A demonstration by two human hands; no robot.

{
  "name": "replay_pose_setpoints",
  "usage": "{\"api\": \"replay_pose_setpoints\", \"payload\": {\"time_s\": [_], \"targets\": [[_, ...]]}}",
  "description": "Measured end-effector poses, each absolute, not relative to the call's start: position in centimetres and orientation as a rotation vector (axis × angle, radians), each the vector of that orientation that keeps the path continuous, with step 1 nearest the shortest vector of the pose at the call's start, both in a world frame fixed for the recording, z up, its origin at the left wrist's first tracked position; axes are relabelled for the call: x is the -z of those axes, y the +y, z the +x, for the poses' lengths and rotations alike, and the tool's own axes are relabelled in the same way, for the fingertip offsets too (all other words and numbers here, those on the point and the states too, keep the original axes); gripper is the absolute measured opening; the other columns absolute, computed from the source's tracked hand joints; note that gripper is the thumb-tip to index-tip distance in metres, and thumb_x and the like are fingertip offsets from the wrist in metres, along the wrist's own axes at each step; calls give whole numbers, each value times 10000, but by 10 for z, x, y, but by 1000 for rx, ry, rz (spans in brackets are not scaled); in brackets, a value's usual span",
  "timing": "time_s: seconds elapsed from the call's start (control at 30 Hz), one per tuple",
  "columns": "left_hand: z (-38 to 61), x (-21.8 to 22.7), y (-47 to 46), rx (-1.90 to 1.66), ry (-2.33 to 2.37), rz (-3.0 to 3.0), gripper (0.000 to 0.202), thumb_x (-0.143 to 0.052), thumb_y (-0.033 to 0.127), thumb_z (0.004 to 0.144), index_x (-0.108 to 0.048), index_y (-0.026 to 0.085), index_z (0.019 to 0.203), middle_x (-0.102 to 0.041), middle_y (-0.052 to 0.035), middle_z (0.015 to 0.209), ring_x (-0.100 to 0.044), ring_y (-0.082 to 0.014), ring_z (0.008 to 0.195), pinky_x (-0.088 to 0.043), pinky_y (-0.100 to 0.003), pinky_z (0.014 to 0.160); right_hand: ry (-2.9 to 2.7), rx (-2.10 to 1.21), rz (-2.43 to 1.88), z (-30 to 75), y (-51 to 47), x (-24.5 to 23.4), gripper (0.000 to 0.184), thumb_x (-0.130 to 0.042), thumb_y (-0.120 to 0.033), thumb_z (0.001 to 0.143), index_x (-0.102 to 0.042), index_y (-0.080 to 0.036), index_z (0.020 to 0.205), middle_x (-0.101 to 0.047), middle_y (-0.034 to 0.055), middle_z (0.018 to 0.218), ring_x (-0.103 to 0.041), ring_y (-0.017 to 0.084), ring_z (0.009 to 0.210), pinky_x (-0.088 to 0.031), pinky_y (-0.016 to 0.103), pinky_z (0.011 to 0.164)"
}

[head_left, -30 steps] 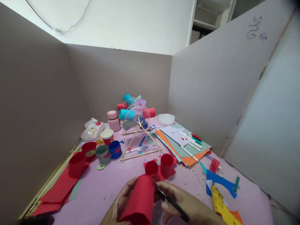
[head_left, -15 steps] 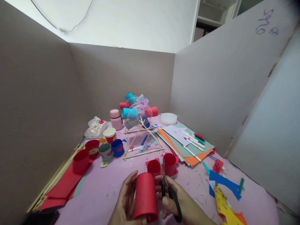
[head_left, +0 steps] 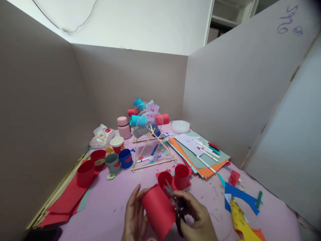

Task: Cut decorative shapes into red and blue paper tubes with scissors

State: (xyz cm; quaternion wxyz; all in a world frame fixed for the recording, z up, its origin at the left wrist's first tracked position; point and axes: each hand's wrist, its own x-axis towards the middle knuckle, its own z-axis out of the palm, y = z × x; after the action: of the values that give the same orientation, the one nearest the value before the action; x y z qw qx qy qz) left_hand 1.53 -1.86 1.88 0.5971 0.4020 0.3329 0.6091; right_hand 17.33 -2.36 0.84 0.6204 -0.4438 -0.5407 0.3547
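Note:
A red paper tube [head_left: 159, 212] is held up at the front of the table, tilted to the left at its top. My left hand [head_left: 135, 214] is wrapped round its left side. In my right hand [head_left: 197, 217] is a pair of scissors [head_left: 170, 190] with black handles, the blades slightly apart and pointing up and left beside the tube. Just beyond the hands stand two red paper cups, a smaller one [head_left: 165, 180] and a larger one [head_left: 181, 176], on red paper pieces.
A stick frame [head_left: 154, 164] bearing a wheel with coloured tubes stands behind. Several paper cups [head_left: 112, 163] and a pink flask [head_left: 123, 128] are on the left. Coloured sheets [head_left: 213, 169] with markers, blue paper scraps [head_left: 242, 194] and a yellow glue gun [head_left: 239, 217] lie right.
The red tube has gone from upright to tilted, its top leaning left. My right hand has turned the scissors so that the blades now point up and left.

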Motion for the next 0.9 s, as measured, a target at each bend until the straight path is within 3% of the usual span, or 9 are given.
{"api": "replay_pose_setpoints", "payload": {"time_s": [0.07, 0.23, 0.4, 0.6, 0.8, 0.9], "targets": [[11, -23, -14, -1382, 766, 846, 920, -822, 545, 457, -426, 352, 1264, -509, -62, 1308, -393, -353, 1298, -474, -340, 921, -1263, -759, -974, 176, -24, -8, 442, -570, -60, 603, -699, -258, 977, -711, 22, 785, -637, 177, 655, -494, 241, 579], [6, -37, -15, -1190, 724, 663, 518, -603, 549, 748, -566, 286, 1192, -582, -93, 1296, -505, -330, 1212, -459, -397, 928, -1253, -754, -926, 181, -25, -1, 388, -595, -78, 638, -701, -251, 969, -704, 36, 763, -637, 190, 653, -516, 272, 603], [1, -37, -17, -1079, 671, 832, 530, -776, 393, 641, -633, 278, 1139, -617, -94, 1246, -554, -319, 1134, -439, -382, 923, -1234, -811, -885, 183, -24, -2, 386, -633, -73, 669, -691, -268, 997, -703, 32, 783, -645, 187, 672, -528, 282, 637], [1, -38, -16, -1102, 687, 879, 570, -821, 398, 578, -652, 294, 1112, -614, -82, 1236, -506, -348, 1197, -400, -420, 971, -1122, -847, -923, 179, -26, -10, 293, -688, -147, 683, -687, -249, 958, -690, 30, 748, -637, 185, 666, -516, 282, 643], [1, -40, -16, -1191, 728, 898, 578, -858, 403, 505, -682, 289, 1044, -674, -58, 1096, -607, -292, 1056, -490, -323, 857, -1115, -1072, -976, 188, -19, -12, 342, -721, -206, 704, -614, -246, 1026, -703, 49, 820, -657, 210, 771, -491, 275, 638], [1, -39, -15, -1307, 847, 960, 567, -853, 322, 546, -647, 304, 1073, -659, -51, 1138, -605, -271, 1067, -501, -286, 842, -1057, -1160, -999, 191, -14, -19, 395, -769, -283, 673, -597, -235, 1026, -688, 60, 840, -641, 213, 754, -480, 274, 595]]}}
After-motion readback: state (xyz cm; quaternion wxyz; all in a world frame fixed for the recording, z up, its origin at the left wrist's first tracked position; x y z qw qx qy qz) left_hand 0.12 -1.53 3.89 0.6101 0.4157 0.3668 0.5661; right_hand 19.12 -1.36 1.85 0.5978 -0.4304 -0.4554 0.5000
